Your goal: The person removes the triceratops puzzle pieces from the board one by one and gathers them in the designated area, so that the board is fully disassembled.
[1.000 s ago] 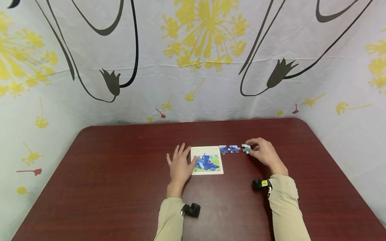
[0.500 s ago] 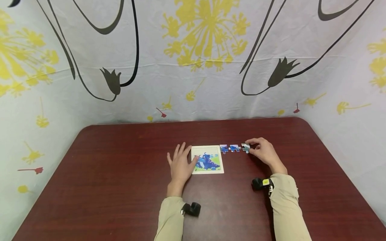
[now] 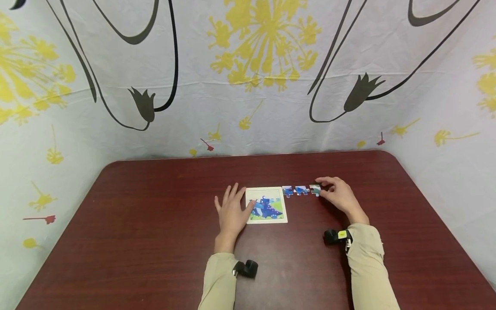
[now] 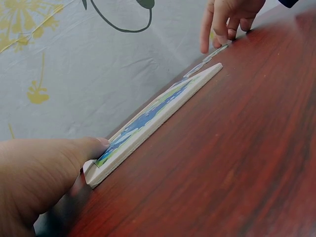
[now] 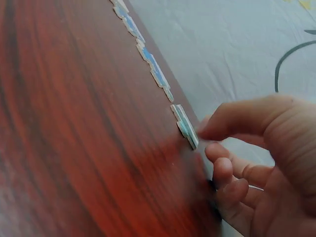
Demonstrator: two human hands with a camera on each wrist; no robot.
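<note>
A square puzzle tray with a pale frame lies on the table, filled below with a blue dinosaur picture; a bare strip runs along its top. My left hand rests at its left edge, fingers spread and thumb on the frame's corner. To the tray's right, three loose puzzle pieces lie in a row. My right hand has thumb and index finger at the rightmost puzzle piece, pinching it at its right end, flat on the table. The middle piece and the piece beside the tray lie untouched.
The dark red wooden table ends at a rounded far edge just beyond the pieces. Behind it hangs a pale cloth printed with yellow and grey plants. A small black camera is strapped at each wrist.
The rightmost puzzle piece has shifted slightly left and turned a little straighter under the right fingers. The left hand and the tray stay in place.
</note>
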